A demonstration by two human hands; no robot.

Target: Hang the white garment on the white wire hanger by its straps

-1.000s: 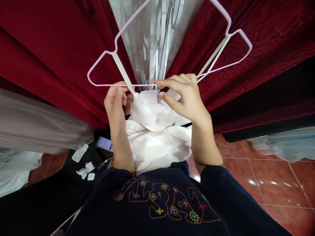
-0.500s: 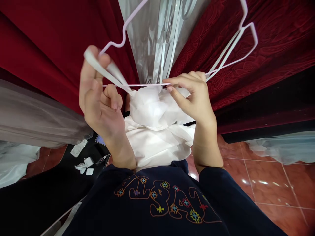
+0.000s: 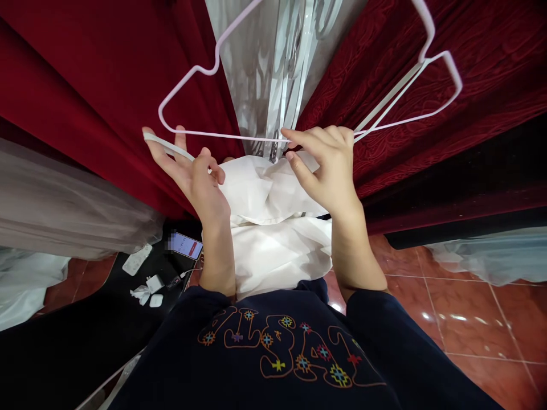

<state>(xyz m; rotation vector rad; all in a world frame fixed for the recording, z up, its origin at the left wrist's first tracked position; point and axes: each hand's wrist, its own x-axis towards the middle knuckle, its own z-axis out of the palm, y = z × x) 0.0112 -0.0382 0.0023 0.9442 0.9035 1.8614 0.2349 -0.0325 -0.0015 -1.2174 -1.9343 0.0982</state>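
The left hand [image 3: 199,179] has its grip wide, two spread fingers inside the loop of a flat white fabric strap [image 3: 168,145], near the left end of a pale pink, thin-barred hanger [image 3: 233,136]. The right hand [image 3: 327,165] holds the bottom bar in a narrow grip. A second white strap [image 3: 376,113] loops over the right notch. The thin white cloth garment [image 3: 282,247] bunches between the forearms, on the bar's near side.

Garment [image 3: 282,250] between the hands [image 3: 211,193], hanger [image 3: 239,136] beyond, curtains [image 3: 128,85] either side, phone [image 3: 187,245] left.
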